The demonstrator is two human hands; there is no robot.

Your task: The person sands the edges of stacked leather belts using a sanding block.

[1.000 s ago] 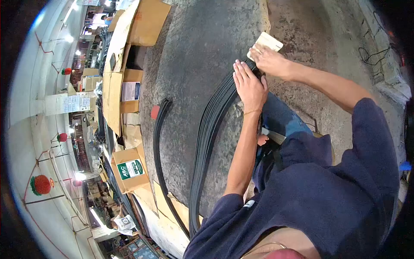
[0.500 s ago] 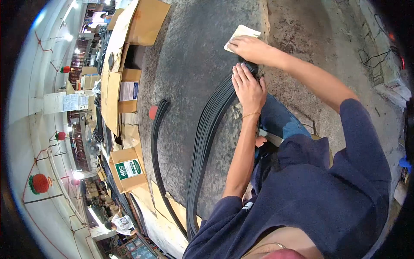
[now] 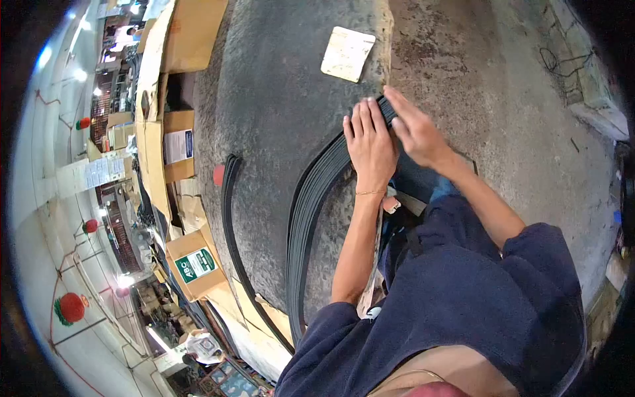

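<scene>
A thick bundle of long black strips (image 3: 307, 205), rubber-like in look, curves across the dark worktable (image 3: 278, 79) towards me. My left hand (image 3: 372, 149) lies flat on top of the bundle near its far end, fingers stretched out. On the right side of that end, my right hand (image 3: 420, 135) is held edge-on with straight fingers and the thumb apart, against or very close to the strips. A stained whitish flat pad (image 3: 348, 54) rests on the table beyond both hands, touched by neither.
A thinner bundle of black strips (image 3: 229, 225) lies to the left, beside a red object (image 3: 219, 175). Cardboard boxes (image 3: 193, 261) line the table's left side. Concrete floor (image 3: 463, 73) extends on the right. Another person (image 3: 204, 347) is in the left background.
My right hand has left the whitish pad and come back to the right side of the bundle's end. The left hand stays on the strips. My view has shifted slightly.
</scene>
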